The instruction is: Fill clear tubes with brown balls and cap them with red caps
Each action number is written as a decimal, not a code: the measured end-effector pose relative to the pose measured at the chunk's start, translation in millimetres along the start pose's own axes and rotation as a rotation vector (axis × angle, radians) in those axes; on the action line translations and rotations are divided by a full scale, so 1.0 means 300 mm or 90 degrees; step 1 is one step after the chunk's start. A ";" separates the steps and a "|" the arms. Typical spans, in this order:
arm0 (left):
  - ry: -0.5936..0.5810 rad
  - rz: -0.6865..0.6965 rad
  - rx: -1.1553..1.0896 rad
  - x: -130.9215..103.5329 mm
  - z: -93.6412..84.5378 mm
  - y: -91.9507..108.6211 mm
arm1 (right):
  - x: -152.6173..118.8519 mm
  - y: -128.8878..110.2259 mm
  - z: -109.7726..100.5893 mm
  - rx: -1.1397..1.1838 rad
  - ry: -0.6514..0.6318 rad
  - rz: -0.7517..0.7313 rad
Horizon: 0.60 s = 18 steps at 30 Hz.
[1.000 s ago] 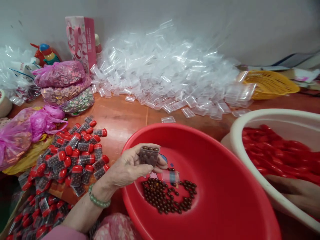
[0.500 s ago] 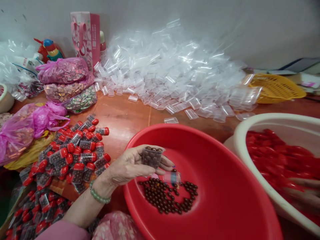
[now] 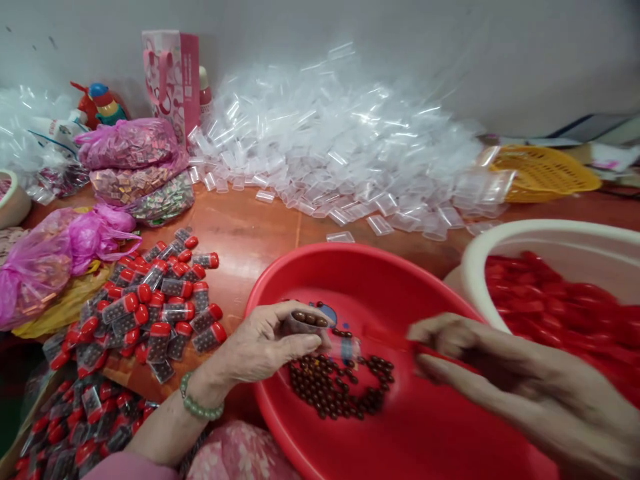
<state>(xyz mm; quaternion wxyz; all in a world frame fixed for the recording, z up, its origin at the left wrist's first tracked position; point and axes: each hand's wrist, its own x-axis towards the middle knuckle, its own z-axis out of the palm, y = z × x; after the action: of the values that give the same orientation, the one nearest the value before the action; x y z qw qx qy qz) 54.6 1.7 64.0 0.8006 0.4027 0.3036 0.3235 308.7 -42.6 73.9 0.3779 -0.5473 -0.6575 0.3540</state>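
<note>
My left hand (image 3: 267, 343), with a green bead bracelet at the wrist, is closed around a clear plastic container (image 3: 306, 325) filled with dark brown balls. Its open end tilts towards me over the left side of a red basin (image 3: 450, 413). Below it, loose brown balls (image 3: 325, 387) lie on the basin floor. My right hand (image 3: 465, 353), smeared by motion, is over the basin's right side. Between its thumb and fingers is a red plastic cap (image 3: 440, 353), partly hidden and blurred against the red basin.
To the right stands a white tub (image 3: 475, 267) of red caps (image 3: 565, 300). Clear containers (image 3: 340, 147) are heaped along the wall beside a yellow basket (image 3: 545, 173). On the left lie filled, red-capped containers (image 3: 160, 293) and pink bags (image 3: 130, 143).
My right hand has come out of the white tub and moved left over the red basin, a red cap in its fingers. My left hand has tipped the container's open end towards me.
</note>
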 end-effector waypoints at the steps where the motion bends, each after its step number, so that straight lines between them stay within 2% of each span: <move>1: -0.014 -0.012 0.015 -0.004 -0.001 -0.002 | 0.028 -0.021 0.016 0.035 -0.035 0.006; 4: -0.074 -0.051 0.020 -0.014 -0.002 -0.009 | 0.087 -0.081 0.054 0.122 -0.066 0.027; 6: -0.073 -0.067 0.004 -0.019 0.002 -0.015 | 0.103 -0.105 0.068 0.157 -0.091 0.040; 10: 0.006 -0.078 -0.035 -0.028 0.026 -0.021 | 0.114 -0.105 0.083 0.207 -0.182 0.052; 12: 0.032 -0.072 -0.026 -0.032 0.045 -0.022 | 0.117 -0.096 0.091 0.206 -0.212 0.089; 15: 0.072 -0.053 0.035 -0.037 0.074 -0.034 | 0.120 -0.093 0.108 0.180 -0.226 0.138; 18: 0.118 -0.029 0.069 -0.044 0.095 -0.056 | 0.110 -0.101 0.126 0.184 -0.191 0.132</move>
<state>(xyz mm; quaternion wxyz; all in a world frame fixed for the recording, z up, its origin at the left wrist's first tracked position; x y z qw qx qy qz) 72.4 -29.0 66.8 0.7534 0.4068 0.4025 0.3238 257.9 -16.6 86.6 0.3122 -0.4930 -0.5892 0.5589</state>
